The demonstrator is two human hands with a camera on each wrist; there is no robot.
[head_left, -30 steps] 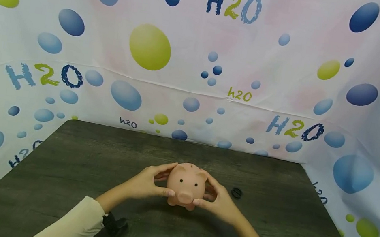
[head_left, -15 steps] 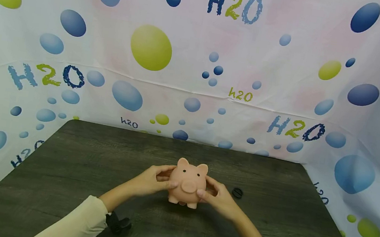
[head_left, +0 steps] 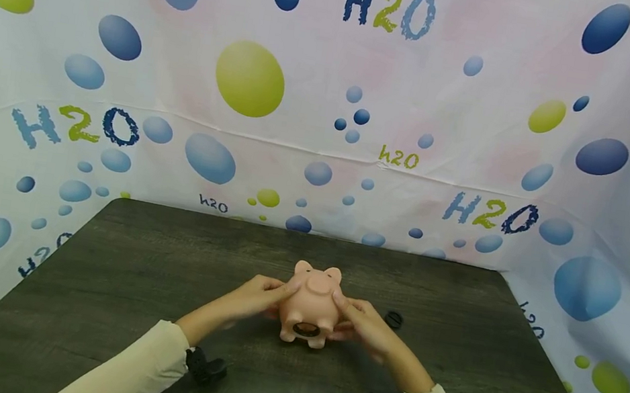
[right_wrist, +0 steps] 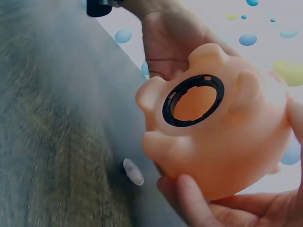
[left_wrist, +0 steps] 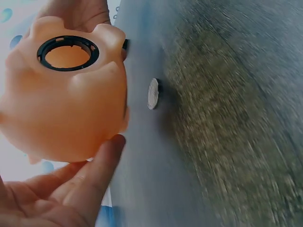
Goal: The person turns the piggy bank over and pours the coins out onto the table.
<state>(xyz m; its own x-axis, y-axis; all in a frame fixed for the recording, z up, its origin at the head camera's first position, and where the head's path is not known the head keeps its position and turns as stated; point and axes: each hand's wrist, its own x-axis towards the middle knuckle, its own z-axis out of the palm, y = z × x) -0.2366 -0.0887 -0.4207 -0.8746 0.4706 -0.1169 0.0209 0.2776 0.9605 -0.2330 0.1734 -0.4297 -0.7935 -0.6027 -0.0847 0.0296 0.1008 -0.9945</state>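
Note:
A pink piggy bank (head_left: 313, 305) is tipped back with its snout up. Its round underside hole, with a black rim (left_wrist: 67, 69), faces the person and shows between the feet. My left hand (head_left: 258, 297) grips one side, thumb on the front and fingers behind. On the other side, my right hand (head_left: 369, 327) holds it the same way. Below the piggy bank a silver coin (left_wrist: 153, 93) shows close to the table in both wrist views; the head view does not show it. A black round plug (head_left: 393, 320) lies on the table just beyond my right hand.
The dark wood table (head_left: 157, 268) spreads on both sides of the hands. Behind it and along its sides hangs a white sheet (head_left: 316, 27) printed with blue and green dots and H2O lettering. Black camera mounts (head_left: 206, 366) sit on both wrists.
Both hands have tipped the piggy bank back: its face has turned upward and its black-rimmed belly hole has come into view. The black plug has stayed put.

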